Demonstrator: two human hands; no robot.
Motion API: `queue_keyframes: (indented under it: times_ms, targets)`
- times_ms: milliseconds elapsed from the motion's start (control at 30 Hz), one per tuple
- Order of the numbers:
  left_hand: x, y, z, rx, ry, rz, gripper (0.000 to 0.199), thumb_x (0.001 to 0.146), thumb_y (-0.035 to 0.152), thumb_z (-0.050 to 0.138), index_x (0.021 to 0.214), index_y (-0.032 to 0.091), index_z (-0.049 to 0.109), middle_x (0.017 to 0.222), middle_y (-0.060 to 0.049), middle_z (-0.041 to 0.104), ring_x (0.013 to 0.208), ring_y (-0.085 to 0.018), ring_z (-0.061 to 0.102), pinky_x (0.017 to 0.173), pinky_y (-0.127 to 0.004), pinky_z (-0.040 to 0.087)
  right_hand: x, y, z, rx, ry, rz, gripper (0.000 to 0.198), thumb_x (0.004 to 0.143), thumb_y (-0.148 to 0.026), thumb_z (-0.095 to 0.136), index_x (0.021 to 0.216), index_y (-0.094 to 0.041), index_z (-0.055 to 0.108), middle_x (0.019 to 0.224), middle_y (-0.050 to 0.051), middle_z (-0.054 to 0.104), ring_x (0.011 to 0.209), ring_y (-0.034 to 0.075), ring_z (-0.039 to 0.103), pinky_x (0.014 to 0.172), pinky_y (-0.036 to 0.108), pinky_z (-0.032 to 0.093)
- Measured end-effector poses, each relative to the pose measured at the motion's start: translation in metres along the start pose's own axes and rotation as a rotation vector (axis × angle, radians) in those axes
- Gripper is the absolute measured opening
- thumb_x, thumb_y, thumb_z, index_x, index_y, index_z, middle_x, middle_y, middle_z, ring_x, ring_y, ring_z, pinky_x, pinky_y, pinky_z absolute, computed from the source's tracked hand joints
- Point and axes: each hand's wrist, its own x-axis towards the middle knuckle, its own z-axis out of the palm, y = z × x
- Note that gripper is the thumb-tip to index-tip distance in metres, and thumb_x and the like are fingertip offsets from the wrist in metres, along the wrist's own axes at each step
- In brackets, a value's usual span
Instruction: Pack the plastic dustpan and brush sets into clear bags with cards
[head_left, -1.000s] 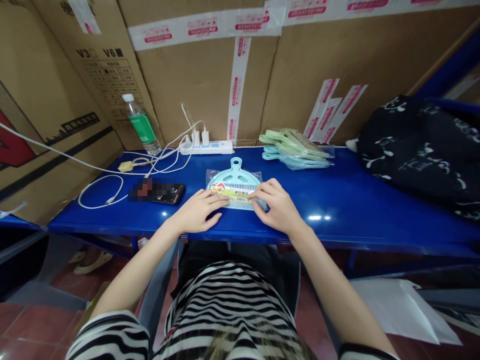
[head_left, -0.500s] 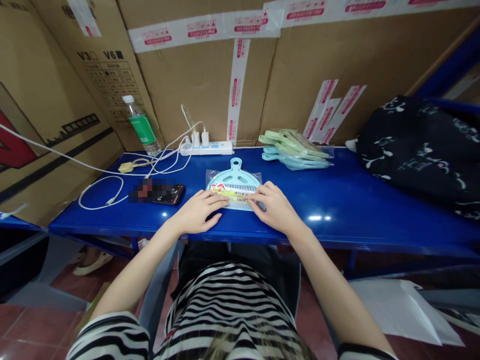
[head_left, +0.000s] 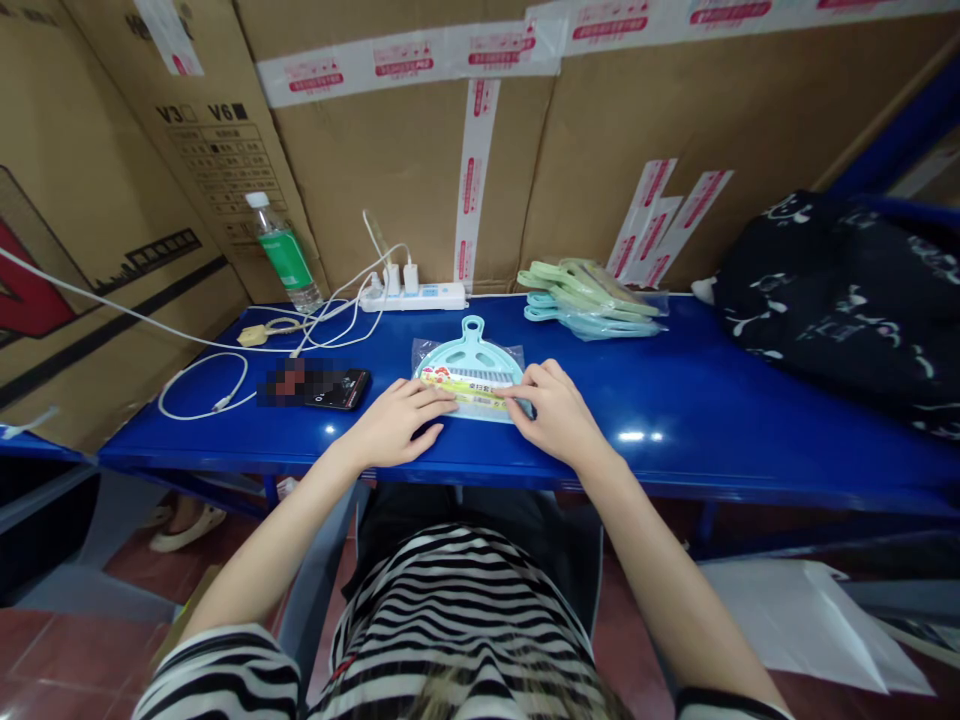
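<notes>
A light blue dustpan (head_left: 470, 347) with a round hanging hole in its handle lies on the table in front of me, in clear plastic, handle pointing away. Grey brush bristles show across it. Over its front part runs a yellow and white printed label (head_left: 480, 390) with red mushroom pictures. My left hand (head_left: 403, 420) lies on the left end of the label, fingers stretched out and thumb apart. My right hand (head_left: 553, 412) rests at the right end, its index fingertip on the label and thumb just below. Its other fingers are bent over the dustpan's right edge and partly hidden.
More bagged green and blue dustpans (head_left: 592, 298) are stacked at the back. A phone (head_left: 339, 389), white cables, a power strip (head_left: 435, 296) and a water bottle (head_left: 285, 255) are on the left. A black patterned bag (head_left: 840, 310) sits right, cardboard (head_left: 405, 150) behind.
My right hand has slid slightly to the right along the label, uncovering more of its print. My left hand and the dustpan stay in place.
</notes>
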Motion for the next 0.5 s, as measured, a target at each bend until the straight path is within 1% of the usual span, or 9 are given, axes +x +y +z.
queue_keyframes:
  times_ms: [200,500]
  targets:
    - [-0.0013,-0.002,0.001,0.07,0.041,-0.07,0.033,0.094,0.027,0.04,0.116,0.018,0.063,0.116,-0.007,0.068,0.102,-0.025,0.053,0.089,-0.042,0.042,-0.0005,0.0009,0.0006,0.006,0.01,0.026,0.026,0.084,-0.02,0.051,0.081,-0.024,0.077,0.066,0.005,0.047,0.069,0.022,0.042,0.063,0.036,0.042]
    - [-0.0014,-0.0031,0.0026,0.129,0.078,-0.088,0.032,0.094,0.025,0.038,0.109,0.02,0.065,0.101,-0.008,0.069,0.092,-0.024,0.054,0.082,-0.04,0.044,-0.0012,0.0015,0.0012,-0.029,0.019,0.049,0.026,0.082,-0.02,0.05,0.077,-0.025,0.075,0.063,0.004,0.046,0.069,0.021,0.043,0.063,0.034,0.04]
